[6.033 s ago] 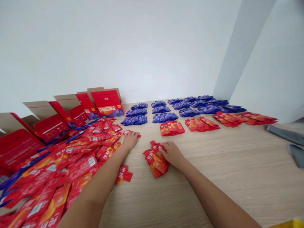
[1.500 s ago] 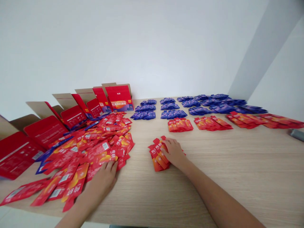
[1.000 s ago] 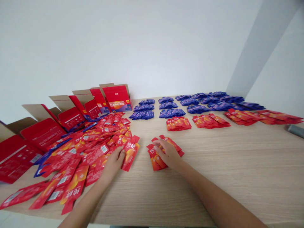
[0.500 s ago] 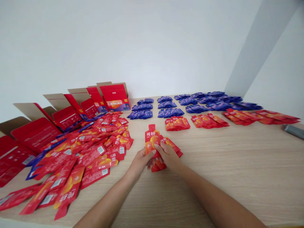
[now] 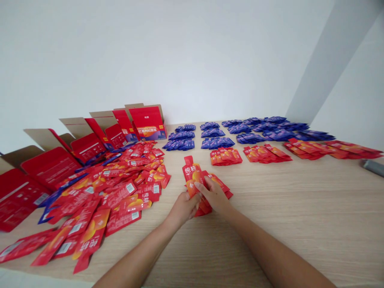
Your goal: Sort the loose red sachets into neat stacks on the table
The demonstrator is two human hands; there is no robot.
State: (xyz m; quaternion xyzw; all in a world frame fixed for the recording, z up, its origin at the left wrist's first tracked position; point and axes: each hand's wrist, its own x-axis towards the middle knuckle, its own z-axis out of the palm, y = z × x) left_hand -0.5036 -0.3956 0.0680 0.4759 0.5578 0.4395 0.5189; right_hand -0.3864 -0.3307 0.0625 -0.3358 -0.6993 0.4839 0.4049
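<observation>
My left hand [image 5: 183, 207] and my right hand [image 5: 215, 195] meet at the middle of the wooden table [image 5: 300, 208]. Both pinch a red-orange sachet [image 5: 191, 176] that stands up over a small stack of red sachets [image 5: 221, 185] under my right hand. A big loose heap of red sachets [image 5: 102, 196] lies to the left of my left hand.
Open red cartons [image 5: 147, 122] stand in a row along the back left. Behind my hands lie neat bundles of blue sachets [image 5: 216, 142] and red sachets [image 5: 225, 156], reaching right to more bundles [image 5: 333, 148]. A grey object [image 5: 373, 167] lies at the right edge.
My left hand drew a sachet out of the loose heap and carried it right to the stack. Both hands now hold it there; my right hand stayed on the stack.
</observation>
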